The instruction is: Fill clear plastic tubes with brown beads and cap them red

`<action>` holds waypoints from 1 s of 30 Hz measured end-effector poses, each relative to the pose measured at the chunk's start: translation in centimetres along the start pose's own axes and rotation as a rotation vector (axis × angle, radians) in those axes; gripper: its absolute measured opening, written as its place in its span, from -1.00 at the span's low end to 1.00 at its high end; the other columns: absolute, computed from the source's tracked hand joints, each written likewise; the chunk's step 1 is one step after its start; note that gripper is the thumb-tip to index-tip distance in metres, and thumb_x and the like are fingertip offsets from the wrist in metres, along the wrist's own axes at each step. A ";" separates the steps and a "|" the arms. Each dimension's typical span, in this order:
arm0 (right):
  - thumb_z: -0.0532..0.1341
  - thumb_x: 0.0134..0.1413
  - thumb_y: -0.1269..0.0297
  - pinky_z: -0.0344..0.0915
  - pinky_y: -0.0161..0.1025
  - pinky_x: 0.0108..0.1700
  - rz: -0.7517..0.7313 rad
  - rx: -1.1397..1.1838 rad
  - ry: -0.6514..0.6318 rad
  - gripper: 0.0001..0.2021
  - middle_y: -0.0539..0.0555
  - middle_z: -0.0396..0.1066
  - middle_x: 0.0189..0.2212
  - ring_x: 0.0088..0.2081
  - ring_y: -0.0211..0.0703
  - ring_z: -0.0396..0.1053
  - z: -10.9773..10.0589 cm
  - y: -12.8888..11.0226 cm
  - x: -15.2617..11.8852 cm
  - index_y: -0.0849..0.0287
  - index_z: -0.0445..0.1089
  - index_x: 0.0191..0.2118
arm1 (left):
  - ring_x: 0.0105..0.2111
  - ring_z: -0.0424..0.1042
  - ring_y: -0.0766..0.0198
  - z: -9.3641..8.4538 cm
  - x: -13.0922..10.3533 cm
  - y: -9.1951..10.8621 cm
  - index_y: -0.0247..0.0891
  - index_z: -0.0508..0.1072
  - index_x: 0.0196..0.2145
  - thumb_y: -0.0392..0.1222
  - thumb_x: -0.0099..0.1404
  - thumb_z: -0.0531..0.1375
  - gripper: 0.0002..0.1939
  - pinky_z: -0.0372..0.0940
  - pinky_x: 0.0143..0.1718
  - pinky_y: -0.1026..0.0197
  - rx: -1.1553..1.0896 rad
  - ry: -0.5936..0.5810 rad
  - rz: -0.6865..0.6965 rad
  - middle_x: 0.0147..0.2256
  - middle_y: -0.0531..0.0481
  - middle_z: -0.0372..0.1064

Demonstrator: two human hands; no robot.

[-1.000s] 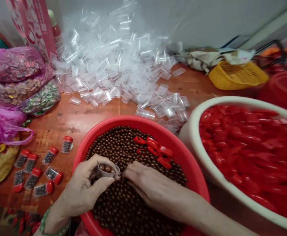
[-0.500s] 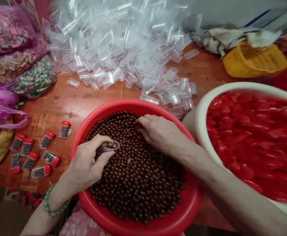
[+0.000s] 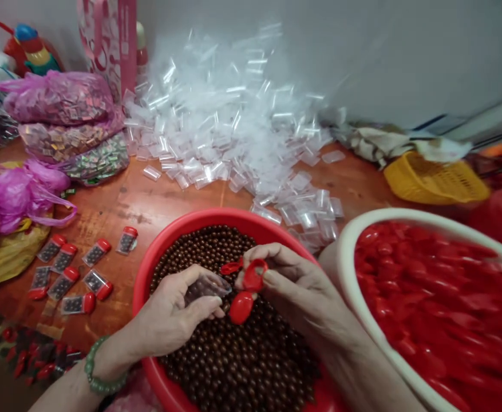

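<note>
My left hand (image 3: 182, 309) grips a clear plastic tube (image 3: 205, 289) with dark balls inside, its open end turned to the right. Close beside it, my right hand (image 3: 291, 280) has its fingers closed on red plastic caps (image 3: 253, 277); one has a ring-like opening and another hangs below with its flap out. A small gap seems to lie between the caps and the tube. Both hands are above a red basin (image 3: 145, 274) heaped with shiny brown balls (image 3: 237, 360).
Filled red-capped tubes (image 3: 64, 257) lie on the wooden table (image 3: 122, 194) at left, near pink bags (image 3: 62, 97). Clear empty tubes (image 3: 233, 131) pile up at the back. To the right stand a white-rimmed tub (image 3: 349, 252) of red caps and a yellow basket (image 3: 439, 177).
My right hand has come up from the balls towards my left hand, and red caps now show in its fingers. The left hand's tube has tilted. The view has lifted.
</note>
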State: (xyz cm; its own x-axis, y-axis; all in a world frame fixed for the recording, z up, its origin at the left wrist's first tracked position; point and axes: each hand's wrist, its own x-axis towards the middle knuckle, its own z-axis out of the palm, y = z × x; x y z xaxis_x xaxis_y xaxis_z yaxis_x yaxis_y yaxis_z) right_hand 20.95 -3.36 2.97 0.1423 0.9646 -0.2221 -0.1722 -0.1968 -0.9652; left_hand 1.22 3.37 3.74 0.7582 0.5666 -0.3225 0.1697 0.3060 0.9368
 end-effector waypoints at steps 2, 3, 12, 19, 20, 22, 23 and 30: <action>0.34 0.00 0.05 0.41 -0.25 -0.27 -0.012 0.033 -0.013 -0.74 0.02 0.43 -0.32 -0.36 -0.20 0.46 0.3 0.2 0.0 0.06 0.36 -0.26 | -0.42 0.34 0.40 0.5 -0.1 0.1 -0.33 0.39 -0.20 -0.24 0.29 0.15 -0.86 0.27 -0.32 0.33 -0.109 0.013 -0.003 -0.42 0.07 0.36; 0.34 0.00 0.07 0.42 -0.23 -0.24 -0.019 0.027 -0.009 -0.74 0.03 0.44 -0.29 -0.34 -0.18 0.48 0.3 0.4 0.0 0.06 0.36 -0.26 | -0.43 0.32 0.42 0.8 -0.1 0.1 -0.34 0.39 -0.21 -0.23 0.27 0.18 -0.85 0.26 -0.33 0.34 -0.140 0.034 0.004 -0.42 0.07 0.34; 0.33 0.07 0.22 0.45 -0.13 -0.07 -0.244 -0.241 0.159 -0.84 0.02 0.48 -0.24 -0.18 -0.13 0.50 -0.5 1.6 -1.5 -0.03 0.42 -0.20 | -0.41 0.48 0.33 1.8 0.6 -1.7 -0.34 0.39 -0.27 -0.08 0.07 0.39 -0.63 0.37 -0.31 0.25 -0.517 0.137 -0.014 -0.37 0.01 0.42; 0.32 0.04 0.36 0.49 -0.33 -0.26 -0.488 -0.759 -0.100 -0.77 0.04 0.57 -0.30 -0.33 -0.16 0.54 -1.9 -0.8 -1.8 0.03 0.48 -0.13 | -0.49 0.45 0.38 1.1 0.7 -1.8 -0.36 0.38 -0.32 -0.16 -0.03 0.45 -0.60 0.32 -0.40 0.30 -0.571 0.111 -0.024 -0.42 0.01 0.45; 0.31 0.05 0.38 0.50 -0.33 -0.25 -0.505 -0.805 -0.132 -0.73 0.05 0.58 -0.26 -0.31 -0.15 0.55 -1.8 -1.0 -1.7 0.04 0.48 -0.09 | -0.49 0.45 0.37 1.0 0.8 -1.8 -0.35 0.39 -0.32 -0.15 -0.05 0.46 -0.59 0.32 -0.40 0.30 -0.598 0.095 -0.025 -0.41 0.01 0.46; 0.28 0.08 0.39 0.51 -0.32 -0.21 -0.518 -0.809 -0.155 -0.71 0.05 0.59 -0.22 -0.26 -0.13 0.56 -1.3 -0.8 -1.6 0.03 0.48 -0.05 | -0.49 0.45 0.37 1.1 1.0 -1.8 -0.35 0.39 -0.31 -0.14 -0.07 0.47 -0.57 0.31 -0.41 0.31 -0.622 0.104 -0.029 -0.39 0.02 0.45; 0.27 0.10 0.39 0.51 -0.31 -0.21 -0.504 -0.773 -0.147 -0.72 0.04 0.59 -0.22 -0.26 -0.13 0.57 -0.9 -0.5 -1.6 0.03 0.49 -0.05 | -0.50 0.45 0.38 1.1 1.1 -1.7 -0.35 0.40 -0.31 -0.14 -0.07 0.47 -0.57 0.30 -0.42 0.31 -0.612 0.125 -0.030 -0.40 0.03 0.44; 0.30 0.09 0.30 0.52 -0.28 -0.23 -0.407 -0.564 0.005 -0.87 0.04 0.59 -0.28 -0.29 -0.13 0.56 1.3 1.6 -1.2 0.05 0.54 -0.21 | -0.52 0.38 0.39 1.2 1.4 -1.4 -0.36 0.42 -0.34 -0.01 -0.07 0.46 -0.54 0.26 -0.40 0.29 -0.492 0.193 -0.036 -0.50 0.07 0.40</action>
State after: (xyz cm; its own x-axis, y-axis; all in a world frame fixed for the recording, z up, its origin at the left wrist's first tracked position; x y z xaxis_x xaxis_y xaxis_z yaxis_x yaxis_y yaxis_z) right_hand 19.22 -4.63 1.92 0.0924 0.9805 0.1735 0.4283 0.1181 -0.8959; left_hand 2.85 2.83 2.18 0.6199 0.6653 -0.4160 -0.1567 0.6245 0.7652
